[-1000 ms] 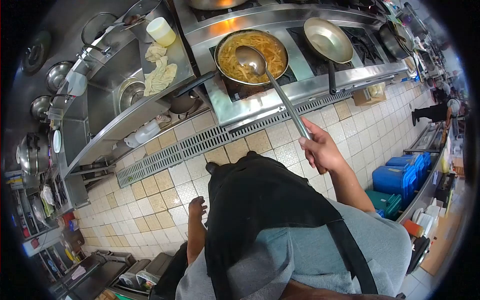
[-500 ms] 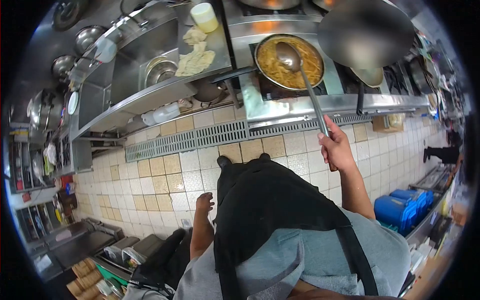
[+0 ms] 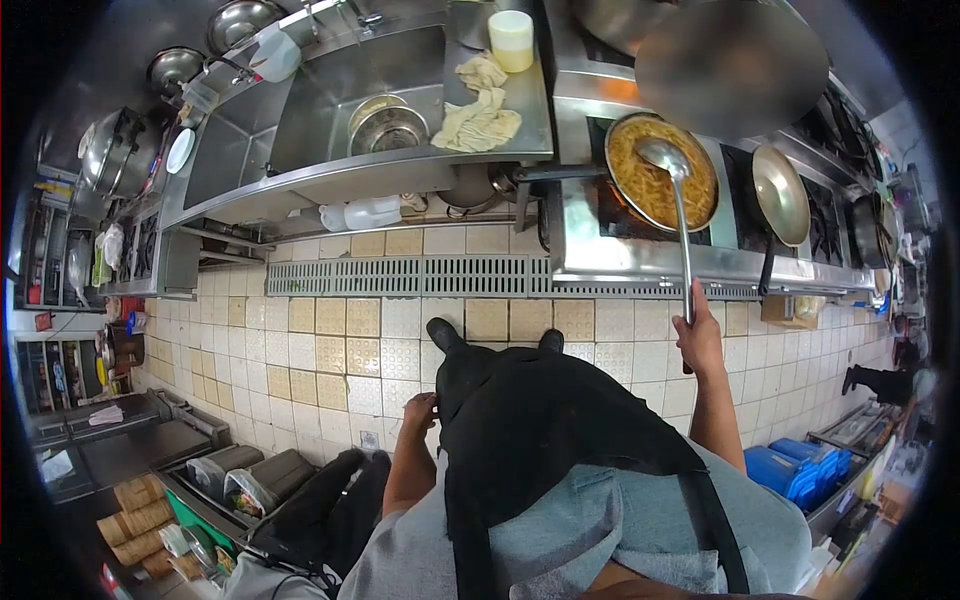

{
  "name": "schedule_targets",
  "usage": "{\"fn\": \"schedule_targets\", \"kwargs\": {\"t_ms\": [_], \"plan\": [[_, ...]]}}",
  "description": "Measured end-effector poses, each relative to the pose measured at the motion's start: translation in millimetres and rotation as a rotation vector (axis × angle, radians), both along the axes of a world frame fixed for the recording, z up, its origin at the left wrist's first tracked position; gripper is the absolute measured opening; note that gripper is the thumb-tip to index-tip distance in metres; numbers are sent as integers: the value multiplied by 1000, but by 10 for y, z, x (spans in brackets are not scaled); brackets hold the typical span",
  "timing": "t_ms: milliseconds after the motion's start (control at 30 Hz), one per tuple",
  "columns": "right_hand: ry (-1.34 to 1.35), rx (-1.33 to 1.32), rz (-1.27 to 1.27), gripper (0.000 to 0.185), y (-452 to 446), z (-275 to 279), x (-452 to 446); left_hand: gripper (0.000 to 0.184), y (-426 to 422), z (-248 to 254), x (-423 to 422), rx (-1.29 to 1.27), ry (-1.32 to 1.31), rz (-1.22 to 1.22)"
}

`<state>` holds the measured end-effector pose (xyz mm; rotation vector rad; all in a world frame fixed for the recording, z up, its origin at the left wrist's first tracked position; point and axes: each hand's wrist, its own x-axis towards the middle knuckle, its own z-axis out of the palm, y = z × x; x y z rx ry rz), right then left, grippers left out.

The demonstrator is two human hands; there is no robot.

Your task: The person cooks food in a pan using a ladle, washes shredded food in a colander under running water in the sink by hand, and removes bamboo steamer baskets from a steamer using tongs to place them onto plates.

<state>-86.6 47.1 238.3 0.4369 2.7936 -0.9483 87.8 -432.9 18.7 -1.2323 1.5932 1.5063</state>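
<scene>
My right hand is closed around the lower end of a long metal ladle. The ladle's bowl rests in a frying pan on the stove, among yellow-brown strips of food in sauce. The pan's dark handle points left, with no hand on it. Orange glow shows at the pan's lower left edge. My left hand hangs beside the black apron, its fingers loosely curled with nothing visible in them. Whether its fingertips touch the apron is unclear.
Right of the food pan sits another pan, below a blurred round patch. Left of the stove, a steel sink holds bowls; a cloth and yellowish tub lie beside it. A person's dark-trousered legs are behind my left side.
The view has shifted, so stove and sink appear further right. The ladle's bowl has turned, its handle now more upright in view. My left hand has come closer to the apron, fingers more curled.
</scene>
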Motion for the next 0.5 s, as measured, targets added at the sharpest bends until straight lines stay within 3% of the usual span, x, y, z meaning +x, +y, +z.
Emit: {"fn": "schedule_targets", "kwargs": {"t_ms": [100,133,167,233,267,333,367,433,500], "plan": [[-298,-90,-237,74,-268,252,-130,29,-298,-35,-154,21,67,17],[-5,130,-50,70,9,-223,-72,29,-449,-91,-178,26,67,20],[-135,206,-150,65,-171,-34,-175,30,-612,-147,-232,27,80,14],[15,483,-130,60,-285,-64,-284,32,-927,-244,-306,-3,89,70],[21,488,-125,60,-431,-21,-381,33,-1111,-251,-345,-54,98,43],[281,366,-73,57,-754,131,-611,35,-1372,82,-492,-160,124,-100],[275,366,-72,57,-1019,257,-708,34,-1533,86,-523,-147,85,-68],[354,-175,-81,51,-1658,502,-883,35,-1843,70,-574,-96,55,42],[361,-199,-3,49,-1983,399,-1019,35,-2114,144,-734,-118,31,21]]}}
